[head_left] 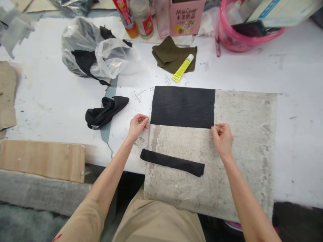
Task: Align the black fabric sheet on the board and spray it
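Note:
A rectangular black fabric piece [183, 107] with faint lines lies flat across the top left of a worn, pale grey board [242, 151]. Just outside its lower left corner is my left hand [138, 127], fingers pinched together; whether a bit of thread or cloth is between them is too small to tell. My right hand [223, 138] is closed at the lower right corner, thumb and finger meeting at the fabric's edge. Nearer my body, a narrow black strip [174, 162] lies slanted on the board, its left end past the board's edge.
Left of the board lies a rolled black cloth bundle [107, 111]. Behind it is a clear plastic bag [83, 43] with black scraps. A yellow tube [182, 68] rests on olive fabric pieces [164, 52]. Bottles, a pink box [187, 18] and a pink basket [248, 42] stand behind.

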A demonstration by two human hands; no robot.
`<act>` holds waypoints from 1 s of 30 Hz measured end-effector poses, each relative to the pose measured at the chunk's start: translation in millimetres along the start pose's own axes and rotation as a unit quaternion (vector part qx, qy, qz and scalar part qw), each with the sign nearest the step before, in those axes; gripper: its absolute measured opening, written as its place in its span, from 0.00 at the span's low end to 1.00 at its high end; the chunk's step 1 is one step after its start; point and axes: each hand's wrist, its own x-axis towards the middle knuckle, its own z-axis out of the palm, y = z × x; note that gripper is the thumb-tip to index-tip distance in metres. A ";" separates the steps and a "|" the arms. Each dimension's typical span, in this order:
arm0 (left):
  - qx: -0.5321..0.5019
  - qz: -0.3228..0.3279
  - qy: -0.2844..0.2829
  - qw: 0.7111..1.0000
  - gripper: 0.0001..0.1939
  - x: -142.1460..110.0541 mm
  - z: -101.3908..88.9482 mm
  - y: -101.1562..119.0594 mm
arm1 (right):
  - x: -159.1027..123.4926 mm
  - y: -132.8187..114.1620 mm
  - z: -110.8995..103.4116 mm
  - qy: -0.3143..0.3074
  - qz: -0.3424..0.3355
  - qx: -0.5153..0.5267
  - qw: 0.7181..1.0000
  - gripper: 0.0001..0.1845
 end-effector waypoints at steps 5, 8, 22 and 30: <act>0.176 0.050 -0.183 0.966 0.12 -61.2 -34.9 -3.6 | -56.2 -21.8 -4.7 -0.027 -0.133 -0.018 0.991 0.09; 0.289 0.128 -0.267 0.910 0.14 -97.2 -50.8 -7.7 | -99.1 -49.8 5.8 -0.139 -0.202 -0.030 0.969 0.08; 0.447 0.342 -0.129 0.816 0.07 -137.2 -47.7 -30.6 | -170.7 -66.8 36.6 -0.144 -0.270 -0.118 0.945 0.21; 0.398 0.299 -0.145 0.855 0.08 -143.5 -50.5 -31.2 | -177.8 -64.3 39.7 -0.101 -0.274 -0.069 0.954 0.16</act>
